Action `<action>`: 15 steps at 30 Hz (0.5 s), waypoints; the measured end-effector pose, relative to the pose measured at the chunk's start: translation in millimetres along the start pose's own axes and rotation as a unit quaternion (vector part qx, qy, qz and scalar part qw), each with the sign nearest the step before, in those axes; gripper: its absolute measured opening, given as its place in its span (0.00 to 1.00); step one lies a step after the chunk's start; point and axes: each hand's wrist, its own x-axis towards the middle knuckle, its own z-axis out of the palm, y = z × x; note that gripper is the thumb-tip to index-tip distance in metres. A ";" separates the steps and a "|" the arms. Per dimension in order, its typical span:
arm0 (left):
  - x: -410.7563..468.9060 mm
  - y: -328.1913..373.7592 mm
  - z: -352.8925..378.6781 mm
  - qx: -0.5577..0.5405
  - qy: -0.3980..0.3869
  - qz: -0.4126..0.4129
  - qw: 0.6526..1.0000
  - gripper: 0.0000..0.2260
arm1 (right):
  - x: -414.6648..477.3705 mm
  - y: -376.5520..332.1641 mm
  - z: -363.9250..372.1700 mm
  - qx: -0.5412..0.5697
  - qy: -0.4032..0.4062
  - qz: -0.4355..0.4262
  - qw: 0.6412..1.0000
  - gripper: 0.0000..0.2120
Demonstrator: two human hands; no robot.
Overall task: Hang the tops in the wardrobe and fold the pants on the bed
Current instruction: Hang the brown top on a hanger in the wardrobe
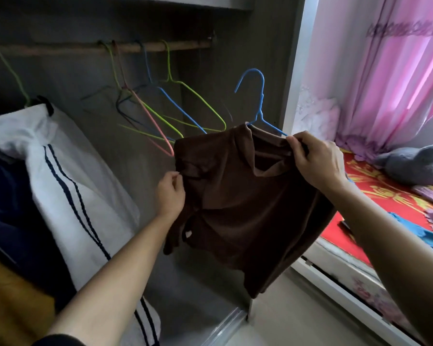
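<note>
A brown top (pixel 245 203) hangs in the air in front of the open wardrobe, partly threaded on a blue wire hanger (pixel 258 96) whose hook sticks up above the collar. My left hand (pixel 171 193) pinches the top's left shoulder edge. My right hand (pixel 318 161) grips the right shoulder of the top together with the hanger's arm. The wooden wardrobe rail (pixel 125 48) runs above and to the left, apart from the hanger's hook.
Several empty wire hangers (pixel 170 106) in green, pink and blue hang on the rail. A white top with dark stripes (pixel 68 181) hangs at the left. The bed (pixel 375 193) with a red cover, a grey soft toy (pixel 415 164) and clothes lies at the right, under pink curtains (pixel 385 71).
</note>
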 end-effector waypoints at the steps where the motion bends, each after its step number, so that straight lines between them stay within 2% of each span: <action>1: -1.8 -1.9 -1.9 0.012 -0.025 0.015 1.000 0.08 | -0.8 0.1 -0.1 -0.004 -0.003 0.003 1.000 0.13; 3: -5.0 -1.9 -1.9 -0.004 -0.027 0.007 1.000 0.07 | -2.7 -2.2 0.0 -0.017 -0.005 -0.010 1.000 0.13; 7: 9.4 8.1 -16.9 -0.076 0.145 -0.054 0.985 0.09 | -7.5 1.5 -3.2 -0.098 -0.025 -0.045 0.994 0.14; 9: 23.0 5.1 -34.2 -0.054 0.173 -0.036 0.983 0.10 | -9.3 7.4 -6.3 -0.151 -0.076 -0.057 0.984 0.18; 11: 36.1 -4.2 -51.1 0.010 0.153 -0.010 0.988 0.11 | -13.2 10.3 -9.3 -0.153 -0.098 -0.084 0.980 0.22; 15: 51.6 -21.7 -70.2 0.055 0.040 0.040 0.997 0.07 | -16.3 -15.7 -13.7 0.035 0.017 0.012 0.999 0.22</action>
